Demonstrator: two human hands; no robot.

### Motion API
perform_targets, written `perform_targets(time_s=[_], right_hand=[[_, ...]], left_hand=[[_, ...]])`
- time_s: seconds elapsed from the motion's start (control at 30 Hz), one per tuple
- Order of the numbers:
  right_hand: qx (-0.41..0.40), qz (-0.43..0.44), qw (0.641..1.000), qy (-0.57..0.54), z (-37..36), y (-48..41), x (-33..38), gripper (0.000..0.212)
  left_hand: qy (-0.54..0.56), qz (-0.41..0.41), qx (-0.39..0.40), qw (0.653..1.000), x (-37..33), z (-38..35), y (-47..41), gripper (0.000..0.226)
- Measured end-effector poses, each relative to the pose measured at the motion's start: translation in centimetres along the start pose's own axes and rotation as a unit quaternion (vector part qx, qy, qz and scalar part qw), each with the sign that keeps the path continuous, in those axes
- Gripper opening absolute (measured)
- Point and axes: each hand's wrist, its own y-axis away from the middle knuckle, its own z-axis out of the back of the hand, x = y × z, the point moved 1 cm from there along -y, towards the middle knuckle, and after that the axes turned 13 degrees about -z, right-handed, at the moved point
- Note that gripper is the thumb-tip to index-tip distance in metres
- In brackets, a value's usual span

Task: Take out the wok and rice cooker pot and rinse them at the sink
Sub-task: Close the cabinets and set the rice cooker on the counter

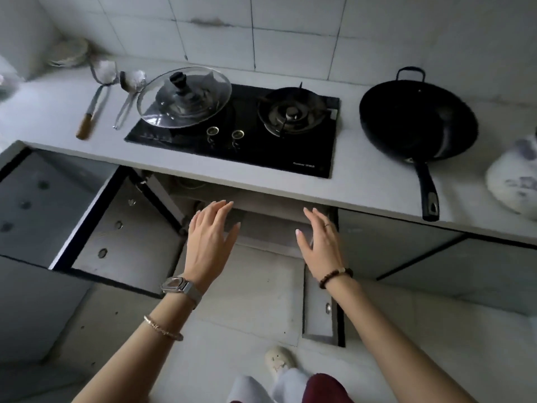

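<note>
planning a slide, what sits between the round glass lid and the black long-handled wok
Head view: an uncovered black gas burner, then a bare strip of grey counter.

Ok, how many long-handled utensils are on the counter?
2: a wooden-handled spatula left of the hob, and a metal ladle between it and the glass lid. Others may lie out of frame.

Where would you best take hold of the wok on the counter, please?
Grip the wok by its long handle, coming from the front edge of the counter: it points toward the person and its end reaches that edge, clear of other things. The right hand is nearer.
</note>
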Motion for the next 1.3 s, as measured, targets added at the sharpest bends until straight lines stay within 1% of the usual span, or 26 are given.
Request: perform_targets(time_s=[0.13, 0.23, 0.3, 0.4, 0.47, 0.53, 0.63, 0.8, 0.93, 1.07, 1.17, 1.3], right_hand=[[-0.031, -0.103, 0.994, 0.002, 0.6, 0.8, -2.6, 0.051], [-0.056, -0.186, 0.981, -0.002, 0.3, 2.1, -4.3, 0.051], [-0.049, -0.257, 0.965, -0.008, -0.2, 3.3, -5.3, 0.051], [-0.022, -0.368, 0.929, -0.024, -1.4, 5.5, -7.2, 0.048], [-0.017, -0.417, 0.908, -0.033, -2.4, 6.9, -8.6, 0.047], [-0.017, -0.445, 0.895, -0.031, -3.2, 8.1, -9.9, 0.045], [0.002, -0.463, 0.886, -0.009, -4.0, 9.1, -10.8, 0.04], [0.016, -0.455, 0.89, -0.003, -4.8, 8.9, -11.8, 0.028], [0.038, -0.451, 0.891, 0.037, -4.9, 8.1, -11.7, 0.024], [0.062, -0.437, 0.895, 0.069, -5.4, 7.8, -11.2, 0.032], [0.085, -0.428, 0.897, 0.067, -5.9, 7.6, -10.5, 0.022], [0.109, -0.42, 0.9, 0.054, -6.9, 7.0, -9.4, 0.019]], left_hand=[[0.037, -0.065, 0.045, 0.996, -0.9, -2.6, -2.7, 0.044], [0.065, -0.129, 0.074, 0.987, -1.5, -3.9, -3.7, 0.043], [0.077, -0.163, 0.095, 0.979, -1.9, -4.6, -3.9, 0.043], [0.086, -0.209, 0.127, 0.966, -2.3, -5.6, -3.7, 0.044], [0.093, -0.226, 0.147, 0.958, -2.6, -6.2, -3.1, 0.044], [0.099, -0.237, 0.171, 0.951, -3.0, -7.0, -2.4, 0.045], [0.103, -0.244, 0.203, 0.943, -3.3, -8.2, -1.1, 0.046], [0.106, -0.247, 0.224, 0.937, -4.5, -9.4, 0.4, 0.044], [0.105, -0.242, 0.23, 0.937, -5.1, -9.8, 0.7, 0.044], [0.093, -0.232, 0.23, 0.94, -4.3, -9.5, 1.0, 0.044], [0.078, -0.218, 0.223, 0.947, -3.1, -9.1, 1.0, 0.044], [0.062, -0.193, 0.208, 0.957, -1.1, -8.1, 0.8, 0.044]])
